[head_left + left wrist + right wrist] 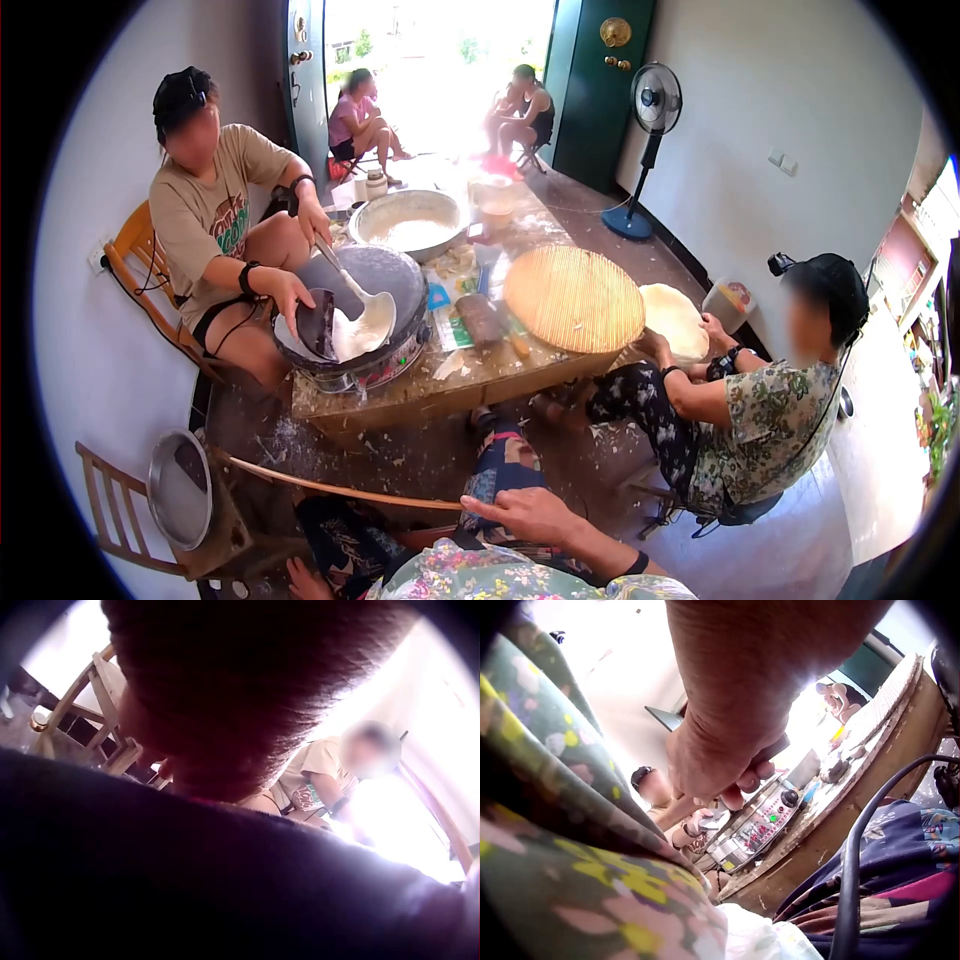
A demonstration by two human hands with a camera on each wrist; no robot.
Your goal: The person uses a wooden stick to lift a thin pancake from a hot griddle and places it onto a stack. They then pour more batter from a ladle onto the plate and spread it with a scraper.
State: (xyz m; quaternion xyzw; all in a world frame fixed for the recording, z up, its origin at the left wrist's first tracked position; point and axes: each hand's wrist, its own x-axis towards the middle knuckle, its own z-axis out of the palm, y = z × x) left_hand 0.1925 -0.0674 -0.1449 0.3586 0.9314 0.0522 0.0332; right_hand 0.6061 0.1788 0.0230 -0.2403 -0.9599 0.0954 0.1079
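A long, thin, slightly bowed wooden strip (340, 489) runs leftward from my right hand (530, 515), across the front of my lap. The right hand holds its near end, the index finger pointing along it. From the right wrist view, the fingers (750, 780) curl under the right hand beside the strip (673, 813). Low by my left thigh, my left hand (303, 580) hangs with loose fingers, partly hidden by clothing. The left wrist view shows it dark and close, with fingertips (163, 768) near the trousers and no object in them.
Across the low table (470, 385), a person ladles batter with a ladle (373, 312) onto a round griddle (400, 275). A batter basin (365, 212) and a round slatted mat (575, 300) stand there. At right, another person holds a round flatbread (675, 322). A metal basin (180, 490) leans at left.
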